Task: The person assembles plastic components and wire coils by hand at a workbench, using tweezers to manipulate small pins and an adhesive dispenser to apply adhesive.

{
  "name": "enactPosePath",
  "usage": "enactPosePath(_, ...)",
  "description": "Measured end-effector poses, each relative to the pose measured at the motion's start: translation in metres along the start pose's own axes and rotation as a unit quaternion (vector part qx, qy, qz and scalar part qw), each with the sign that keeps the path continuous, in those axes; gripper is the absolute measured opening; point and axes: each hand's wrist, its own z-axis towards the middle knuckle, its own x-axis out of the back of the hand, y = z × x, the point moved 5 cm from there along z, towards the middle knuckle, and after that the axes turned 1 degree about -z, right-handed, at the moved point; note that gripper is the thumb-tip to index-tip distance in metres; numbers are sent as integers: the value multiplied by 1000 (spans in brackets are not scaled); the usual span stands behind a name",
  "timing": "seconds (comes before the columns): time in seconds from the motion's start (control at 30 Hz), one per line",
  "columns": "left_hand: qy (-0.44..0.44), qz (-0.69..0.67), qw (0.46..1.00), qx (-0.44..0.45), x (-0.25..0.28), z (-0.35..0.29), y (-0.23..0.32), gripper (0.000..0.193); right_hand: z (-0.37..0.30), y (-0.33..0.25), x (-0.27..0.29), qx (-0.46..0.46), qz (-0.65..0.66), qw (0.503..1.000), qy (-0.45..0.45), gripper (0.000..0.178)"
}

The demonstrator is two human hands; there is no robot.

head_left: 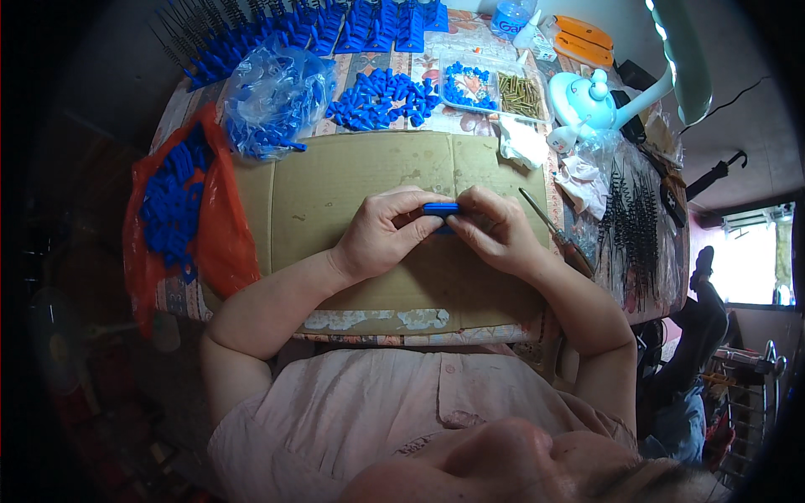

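Both hands meet over a brown cardboard sheet (360, 172), pinching one small blue plastic part (441, 209) between thumbs and fingers. My left hand (387, 228) grips its left end, and my right hand (493, 228) its right end. Fingers cover much of the part, so its full shape cannot be made out. To the right of my right hand, a screwdriver (553, 225) with a brownish handle lies across the cardboard's edge. Beyond the cardboard is a loose pile of small blue plastic pieces (384, 99).
A red bag (231, 226) of blue parts lies left, beside a clear bag (277, 96). Behind stand assembled blue pieces (369, 29) with dark springs. A clear tray (470, 107) holds blue bits and brass-coloured pins (520, 95). At right are a lamp (587, 101) and black springs (631, 230).
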Motion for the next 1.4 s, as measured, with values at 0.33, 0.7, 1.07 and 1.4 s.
enactPosePath(0.33, 0, -5, 1000, 6, 0, 0, 0, 22, 0, -1, 0, 1, 1, 1000, 1, 12)
enactPosePath(0.7, -3, -3, 1000, 12, -1, 0, 2, 22, -1, 1, 0, 1, 6, 1000, 1, 12)
enactPosePath(1.07, -3, -7, 1000, 15, 0, 0, -1, 22, 0, -1, 0, -4, 11, 1000, 2, 12)
enactPosePath(1.4, 4, 1, 1000, 9, 0, 0, -2, 21, -1, 1, -1, -24, 4, 1000, -12, 11)
